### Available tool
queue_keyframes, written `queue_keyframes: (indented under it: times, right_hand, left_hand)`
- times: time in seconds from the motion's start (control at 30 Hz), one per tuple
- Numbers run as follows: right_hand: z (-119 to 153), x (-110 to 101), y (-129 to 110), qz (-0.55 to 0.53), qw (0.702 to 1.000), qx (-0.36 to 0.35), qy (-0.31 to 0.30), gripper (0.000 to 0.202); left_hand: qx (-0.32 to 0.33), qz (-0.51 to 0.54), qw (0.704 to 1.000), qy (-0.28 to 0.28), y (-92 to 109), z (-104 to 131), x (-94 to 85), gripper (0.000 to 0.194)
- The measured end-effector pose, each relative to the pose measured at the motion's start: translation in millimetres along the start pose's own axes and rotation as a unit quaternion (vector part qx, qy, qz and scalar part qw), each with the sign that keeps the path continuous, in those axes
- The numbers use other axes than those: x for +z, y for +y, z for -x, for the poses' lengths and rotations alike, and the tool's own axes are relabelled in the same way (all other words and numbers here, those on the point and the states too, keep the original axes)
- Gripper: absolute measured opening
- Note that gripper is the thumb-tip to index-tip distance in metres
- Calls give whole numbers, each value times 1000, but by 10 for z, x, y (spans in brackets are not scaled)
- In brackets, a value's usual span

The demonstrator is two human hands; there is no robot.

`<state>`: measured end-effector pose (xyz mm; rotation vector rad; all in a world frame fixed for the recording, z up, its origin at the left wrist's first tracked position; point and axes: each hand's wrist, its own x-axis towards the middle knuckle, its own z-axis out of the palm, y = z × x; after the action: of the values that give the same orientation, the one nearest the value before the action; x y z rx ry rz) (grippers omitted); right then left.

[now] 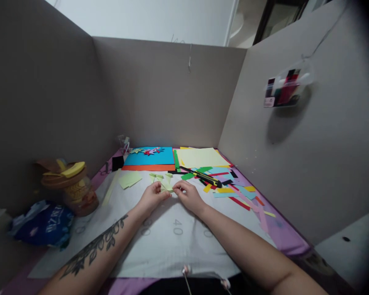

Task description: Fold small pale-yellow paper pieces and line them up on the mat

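Note:
A small piece of pale green paper (pixel 166 188) is pinched between my two hands over the white mat (pixel 172 250). My left hand (pixel 153 198) grips it from the left with thumb and forefinger. On the other side, the fingertips of my right hand (pixel 189 196) are closed on its edge. Just beyond the hands lie several folded pale green paper pieces (pixel 156 177). A few flat light green sheets (pixel 130 179) rest left of my left hand. The exact fold in the held paper is too small to make out.
A black and yellow utility knife (pixel 204 177) lies among coloured paper strips (pixel 233 190) on the right. Folded paper stars (pixel 150 151) sit on blue paper (pixel 147 159) at the back, beside cream sheets (pixel 203 157). At left stand a lidded jar (pixel 80 192) and a blue packet (pixel 44 225).

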<state>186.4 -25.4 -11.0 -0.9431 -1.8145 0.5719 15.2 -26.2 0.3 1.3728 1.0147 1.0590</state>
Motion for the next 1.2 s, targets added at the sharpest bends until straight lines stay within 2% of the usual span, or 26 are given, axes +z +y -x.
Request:
queue_keyframes:
  times: [0.13, 0.23, 0.3, 0.43, 0.6, 0.73, 0.93, 1.2]
  right_hand:
    - [-1, 39, 1, -29, 998, 56, 12, 8]
    - [-2, 68, 4, -67, 993, 94, 17, 11]
    - [-2, 89, 2, -85, 990, 111, 3, 17]
    - [4, 136, -21, -111, 985, 126, -33, 12]
    - [24, 196, -78, -144, 981, 126, -32, 25]
    - [20, 215, -105, -155, 979, 131, -18, 26]
    - [-18, 195, -80, -168, 978, 124, 1, 30]
    - [2, 185, -47, -137, 986, 100, -10, 23]
  left_hand:
    - [33, -90, 995, 32, 5, -1, 1, 17]
    - [56, -101, 993, 32, 9, -6, 12, 14]
    - [67, -100, 992, 42, 19, -4, 20, 17]
    - [82, -132, 986, 60, 55, 20, 28, 26]
    - [98, -167, 979, 63, 69, 39, 17, 22]
    - [102, -162, 979, 66, 63, 27, -2, 19]
    - [100, -114, 983, 101, 87, 16, -2, 24]
    - [101, -104, 980, 134, 87, 15, -4, 29]
